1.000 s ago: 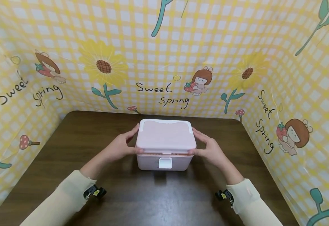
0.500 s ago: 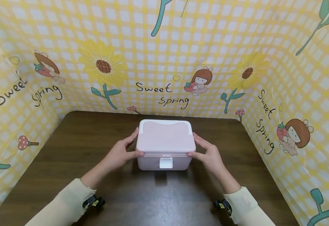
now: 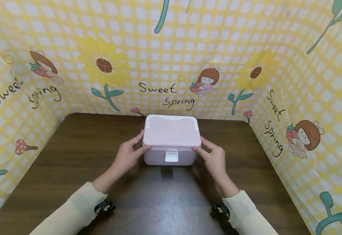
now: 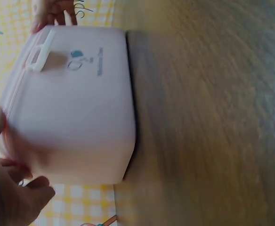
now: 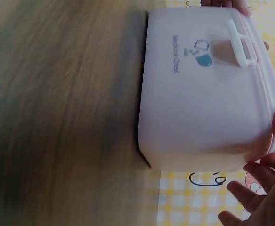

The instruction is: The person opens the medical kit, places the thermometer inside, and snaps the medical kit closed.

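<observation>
A pale pink medicine chest with a white-edged lid stands on the dark table, its lid down on the body. The white latch at its front sticks outward in both wrist views. My left hand holds the left end of the chest, thumb on the lid's front corner and fingers along the side. At the opposite end my right hand holds it the same way. Printed lettering reading "Medicine Chest" shows on the front face in the right wrist view. The fingers behind the chest's ends are partly hidden.
The brown wooden table carries the chest near its back edge. A yellow checked cloth with flowers and printed figures walls in the back and both sides. A black strapped device sits at the left cuff, another at the right.
The gap under the lid, showing a second ago, has closed. The chest has since moved back toward the cloth wall with both hands on it. The head view has shifted slightly.
</observation>
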`<state>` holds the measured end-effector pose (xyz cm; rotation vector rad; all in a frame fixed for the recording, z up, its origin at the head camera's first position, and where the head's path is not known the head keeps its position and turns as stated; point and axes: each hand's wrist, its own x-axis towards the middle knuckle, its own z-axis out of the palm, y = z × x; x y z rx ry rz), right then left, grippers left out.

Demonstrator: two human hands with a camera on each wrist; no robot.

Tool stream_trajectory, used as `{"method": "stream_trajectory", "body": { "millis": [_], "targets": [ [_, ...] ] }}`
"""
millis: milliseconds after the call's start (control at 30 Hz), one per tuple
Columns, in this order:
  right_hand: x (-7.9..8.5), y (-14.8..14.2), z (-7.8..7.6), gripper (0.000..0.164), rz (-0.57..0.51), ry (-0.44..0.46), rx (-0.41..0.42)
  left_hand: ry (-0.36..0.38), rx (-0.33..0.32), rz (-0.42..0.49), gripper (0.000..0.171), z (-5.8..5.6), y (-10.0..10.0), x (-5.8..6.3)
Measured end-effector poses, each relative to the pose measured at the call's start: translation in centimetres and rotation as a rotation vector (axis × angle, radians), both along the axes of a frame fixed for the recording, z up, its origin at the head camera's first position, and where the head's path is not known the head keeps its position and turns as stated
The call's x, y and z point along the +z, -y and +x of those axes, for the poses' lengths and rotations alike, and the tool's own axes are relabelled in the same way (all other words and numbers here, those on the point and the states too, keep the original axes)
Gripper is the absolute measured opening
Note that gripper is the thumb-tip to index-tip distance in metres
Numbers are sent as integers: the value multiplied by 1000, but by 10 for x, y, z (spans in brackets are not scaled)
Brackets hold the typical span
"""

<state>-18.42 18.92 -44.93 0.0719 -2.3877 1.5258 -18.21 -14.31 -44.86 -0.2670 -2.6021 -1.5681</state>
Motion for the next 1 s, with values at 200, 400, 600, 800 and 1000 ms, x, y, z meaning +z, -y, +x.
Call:
{"method": "stream_trajectory", "body": {
  "millis": [200,400,600,800,1000],
  "targets": [
    [-2,11,-3,59,-23,5,-106,-73,91,3,76,1,-8,-6],
    [-4,14,-2,56,-72,4,-103,-62,135,-20,88,2,-14,-9],
    [-4,17,5,49,-57,-5,-136,-11,140,-25,99,2,-19,-11],
    [0,29,17,47,-61,-80,-197,-26,160,-11,96,3,-20,-11],
    [5,52,36,48,-52,-197,-250,-17,154,32,93,5,-21,-11]
  ]
}}
